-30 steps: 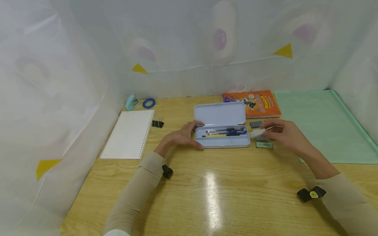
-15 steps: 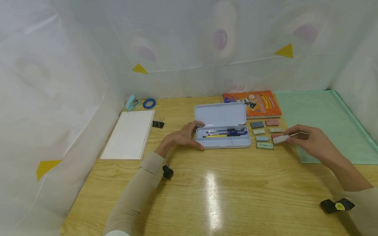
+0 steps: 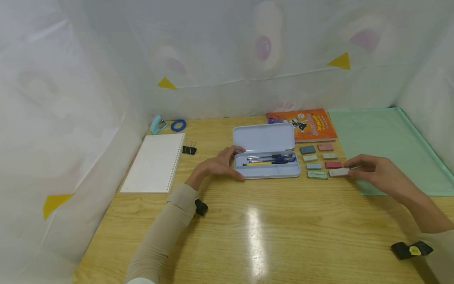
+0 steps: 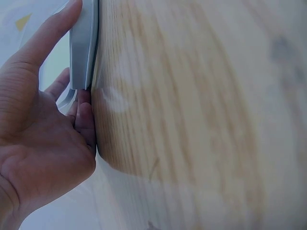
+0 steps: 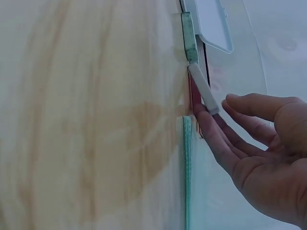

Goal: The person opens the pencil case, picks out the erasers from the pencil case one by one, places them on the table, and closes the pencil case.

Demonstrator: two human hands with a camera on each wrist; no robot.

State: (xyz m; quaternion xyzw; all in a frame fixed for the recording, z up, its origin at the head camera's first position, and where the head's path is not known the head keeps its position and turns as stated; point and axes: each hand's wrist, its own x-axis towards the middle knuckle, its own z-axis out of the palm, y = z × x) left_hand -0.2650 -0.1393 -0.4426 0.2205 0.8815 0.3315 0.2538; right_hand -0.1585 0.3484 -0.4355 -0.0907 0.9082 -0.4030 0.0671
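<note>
A pale blue pencil case [image 3: 262, 172] lies with its lid raised, with several pens [image 3: 271, 157] in its back compartment. My left hand [image 3: 222, 162] grips its left end, the thumb along the front and fingers behind, as the left wrist view [image 4: 43, 129] also has it. Right of the case, several erasers lie in two columns, among them a red eraser [image 3: 333, 165] and a green eraser [image 3: 317, 175]. My right hand [image 3: 379, 173] pinches the right end of a white eraser [image 3: 338, 172] in front of the red one. In the right wrist view this white eraser [image 5: 204, 86] is tilted, its near end raised at my fingertips.
An orange book [image 3: 315, 126] lies behind the case. A translucent green mat or folder [image 3: 393, 150] covers the right side. To the left are a spiral notebook [image 3: 154, 161], black binder clips [image 3: 189, 150], a blue tape ring [image 3: 178, 125] and a light blue stapler [image 3: 156, 124].
My right hand has moved right, away from the case, with the white eraser, then down towards the table at the front of the right eraser column. My left hand has stayed at the case.
</note>
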